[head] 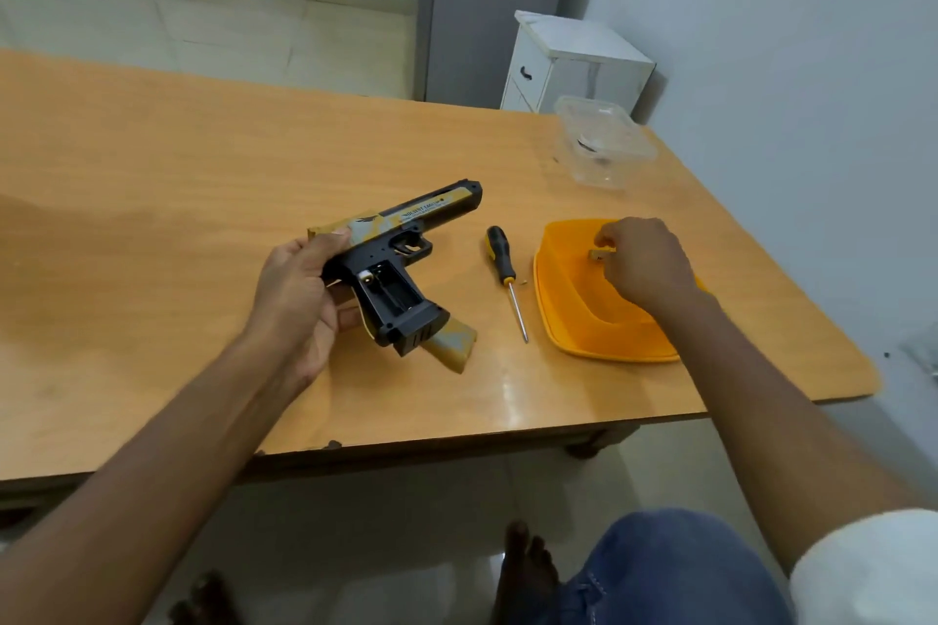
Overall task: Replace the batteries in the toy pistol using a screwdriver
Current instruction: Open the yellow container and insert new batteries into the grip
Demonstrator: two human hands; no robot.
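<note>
The left hand [299, 299] grips the toy pistol [401, 264] at the rear of its slide and the back of the grip, thumb curled over the top and fingers wrapped underneath, holding it tilted just above the wooden table [203, 198] with the muzzle pointing away and to the right. The side of the grip is open, showing the dark battery compartment [388, 289] with a metal contact at its upper end; no battery is visible inside it. Pale lettering runs along the slide, and it seems to read "DESERT EAGLE", though the print is too small to be sure. The right hand [644, 259] reaches into the orange tray [573, 320], its fingers curled and pinching a small pale object [599, 253] at the fingertips; what that object is cannot be told. Between pistol and tray lies the screwdriver [505, 277], black and yellow handle toward the far side, metal shaft pointing toward the person, untouched by either hand. A clear plastic container [601, 147] stands near the table's far right corner, well apart from the tray, with something dark inside it.
</note>
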